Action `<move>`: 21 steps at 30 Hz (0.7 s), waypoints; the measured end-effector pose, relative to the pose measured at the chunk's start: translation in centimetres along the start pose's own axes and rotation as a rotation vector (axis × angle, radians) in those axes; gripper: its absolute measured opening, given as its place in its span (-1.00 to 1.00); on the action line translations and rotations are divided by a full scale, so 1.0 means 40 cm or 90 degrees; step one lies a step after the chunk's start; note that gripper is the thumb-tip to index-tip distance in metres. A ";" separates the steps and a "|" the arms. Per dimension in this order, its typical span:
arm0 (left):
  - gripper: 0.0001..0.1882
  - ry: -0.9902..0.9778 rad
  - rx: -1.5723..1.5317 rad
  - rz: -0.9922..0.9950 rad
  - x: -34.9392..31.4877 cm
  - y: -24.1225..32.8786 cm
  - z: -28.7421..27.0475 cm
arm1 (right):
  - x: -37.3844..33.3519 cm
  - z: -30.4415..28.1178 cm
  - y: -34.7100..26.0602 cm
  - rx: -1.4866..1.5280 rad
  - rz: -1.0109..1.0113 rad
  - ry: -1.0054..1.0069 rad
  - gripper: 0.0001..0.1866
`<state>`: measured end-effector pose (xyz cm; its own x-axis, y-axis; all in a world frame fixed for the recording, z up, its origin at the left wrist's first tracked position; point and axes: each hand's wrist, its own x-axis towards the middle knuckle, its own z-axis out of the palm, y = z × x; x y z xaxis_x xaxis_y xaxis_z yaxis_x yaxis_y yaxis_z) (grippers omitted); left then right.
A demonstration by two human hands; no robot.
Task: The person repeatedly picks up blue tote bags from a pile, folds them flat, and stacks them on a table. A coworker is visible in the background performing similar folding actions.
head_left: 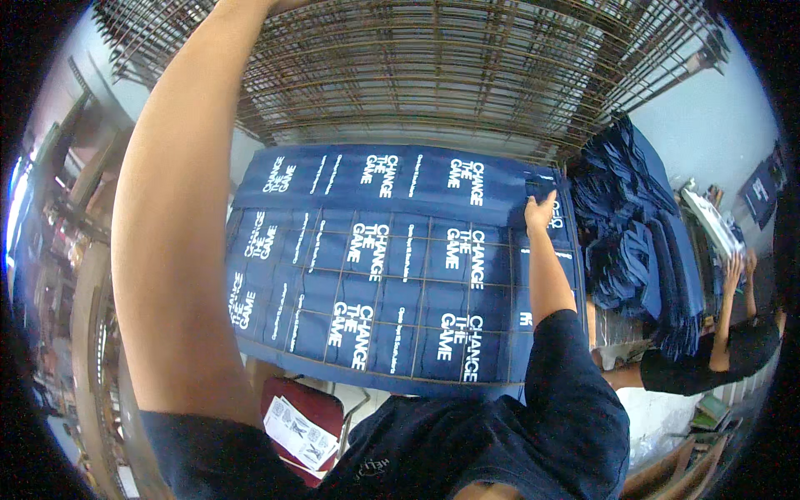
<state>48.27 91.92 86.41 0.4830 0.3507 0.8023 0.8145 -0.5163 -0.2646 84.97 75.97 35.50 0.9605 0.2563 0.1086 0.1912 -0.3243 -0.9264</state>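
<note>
Printed navy fabric panels (417, 287) with white lettering lie in rows across a wire rack layer in front of me. Thin rods cross over the nearer rows, while the far row lies on top of them. My right hand (540, 210) is at the right end of that far row, its fingers closed at the edge of a navy panel with a darker patch. My left arm reaches up past the left side to the raised wire racks (467, 67). Only a sliver of my left hand (285, 3) shows at the top edge, its fingers cut off.
Piled navy fabric pieces (637, 242) hang to the right of the rack. Beyond them a co-worker (717, 354) in dark clothes reaches toward a white-topped surface (712, 221). A dark red chair (312, 400) with printed papers (298, 435) stands below the rack's near edge.
</note>
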 end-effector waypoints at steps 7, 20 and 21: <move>0.42 0.058 0.002 0.044 0.019 0.003 0.043 | 0.090 -0.001 0.085 -0.026 0.079 0.044 -0.17; 0.42 0.013 0.002 0.024 0.008 0.000 0.000 | 0.017 -0.058 -0.082 0.011 0.181 0.107 -0.12; 0.43 -0.010 -0.003 0.020 0.025 0.033 0.004 | 0.055 -0.086 -0.029 -0.009 0.197 0.194 -0.10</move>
<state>49.86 91.71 86.79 0.5137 0.3468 0.7847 0.7973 -0.5308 -0.2873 87.56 73.77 38.05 0.9883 -0.1353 -0.0701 -0.1147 -0.3570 -0.9270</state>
